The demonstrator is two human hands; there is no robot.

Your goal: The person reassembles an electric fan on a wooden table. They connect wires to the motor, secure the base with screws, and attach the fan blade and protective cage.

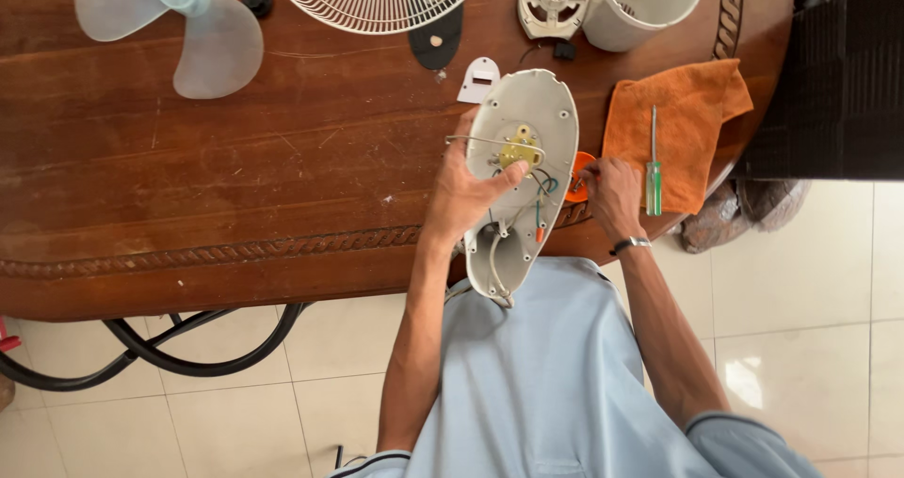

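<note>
Bracing the white fan housing (523, 172) upright against the wooden table (235, 158) edge, the left hand (466, 195) curls its fingers around it, exposing the wiring; the right hand (612, 191) pinches an orange-handled tool (579, 178) beside it.

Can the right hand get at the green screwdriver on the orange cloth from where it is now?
Probably yes. The right hand sits at the table edge just beside the orange cloth, and the green screwdriver lies in the open on top of it with nothing between. The fingers are busy at a small orange part, though.
</note>
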